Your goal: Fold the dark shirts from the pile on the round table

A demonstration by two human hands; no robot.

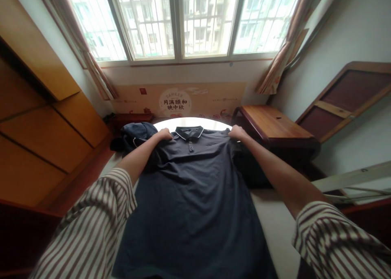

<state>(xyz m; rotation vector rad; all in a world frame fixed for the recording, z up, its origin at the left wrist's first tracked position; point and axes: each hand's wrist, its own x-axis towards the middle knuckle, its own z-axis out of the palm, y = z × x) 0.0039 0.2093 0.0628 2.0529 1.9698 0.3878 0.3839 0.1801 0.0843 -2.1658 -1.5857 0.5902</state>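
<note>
Pinching the shirt [198, 189] at its shoulders, the left hand [165, 135] and right hand [238, 133] have their fingers closed on the cloth, though the fingertips themselves are hidden. The shirt lies front up on the white table [271, 214], collar toward the window [204, 20], its hem cut off by the lower edge. A dark bundle [139, 130] beside the left hand is partly covered by the forearm; its shape is hard to make out.
</note>
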